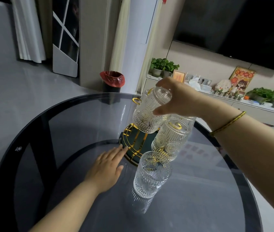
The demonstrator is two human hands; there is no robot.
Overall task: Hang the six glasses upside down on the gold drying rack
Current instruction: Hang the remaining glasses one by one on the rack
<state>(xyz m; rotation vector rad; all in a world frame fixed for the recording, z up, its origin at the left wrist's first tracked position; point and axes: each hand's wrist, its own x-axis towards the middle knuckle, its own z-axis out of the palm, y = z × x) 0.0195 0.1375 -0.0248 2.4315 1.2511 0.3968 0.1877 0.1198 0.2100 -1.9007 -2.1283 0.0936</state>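
Note:
The gold drying rack (pixel 133 144) with a dark green base stands on the round glass table (pixel 66 124). My right hand (pixel 181 99) grips an embossed clear glass (pixel 149 113) by its base, upside down and tilted, above the rack's left side. A second glass (pixel 171 139) hangs upside down on the rack just right of it. At least one more glass is behind my right hand, mostly hidden. Another glass (pixel 151 174) stands upright on the table in front of the rack. My left hand (pixel 107 169) lies flat on the table, fingertips touching the rack's base.
A bin with a red liner (pixel 112 81) stands on the floor beyond the table. A low white cabinet (pixel 250 109) with potted plants and ornaments runs along the right wall under a dark screen (pixel 243 27).

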